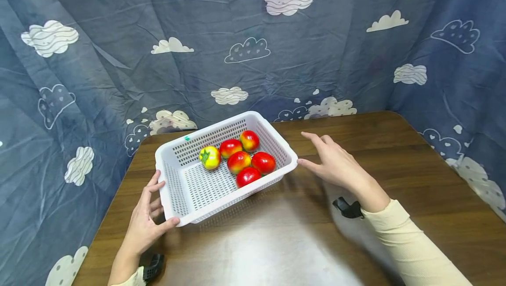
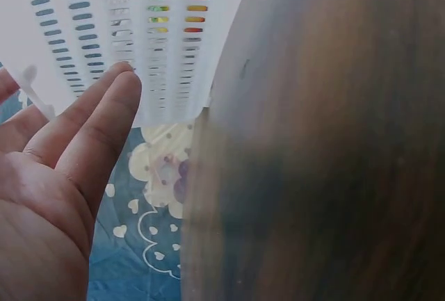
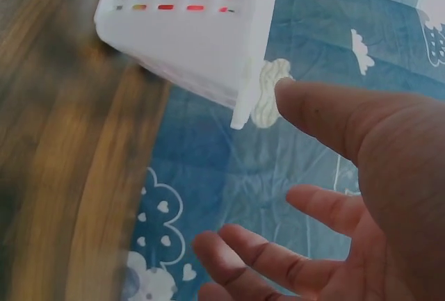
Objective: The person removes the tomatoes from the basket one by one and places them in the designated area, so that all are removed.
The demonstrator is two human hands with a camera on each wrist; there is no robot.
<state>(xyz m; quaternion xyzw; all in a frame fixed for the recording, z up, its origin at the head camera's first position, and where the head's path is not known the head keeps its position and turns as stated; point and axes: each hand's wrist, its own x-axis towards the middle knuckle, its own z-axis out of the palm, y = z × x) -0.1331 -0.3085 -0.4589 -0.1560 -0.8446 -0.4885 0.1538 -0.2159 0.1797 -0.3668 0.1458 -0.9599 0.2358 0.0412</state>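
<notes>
White slotted basket (image 1: 205,185) of six red-and-yellow fruits (image 1: 239,162), brown tabletop (image 1: 276,251) beneath, left hand (image 1: 144,220) spread, touching basket rim, right hand (image 1: 337,163) spread, empty, beside opposite corner.

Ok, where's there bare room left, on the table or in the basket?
Bare table: in front of the basket, between left hand and right hand; also right of the right hand, toward the table's right edge. In the basket: the left end, up to the yellow fruit. Crowded: its right half, with five red fruits.
</notes>
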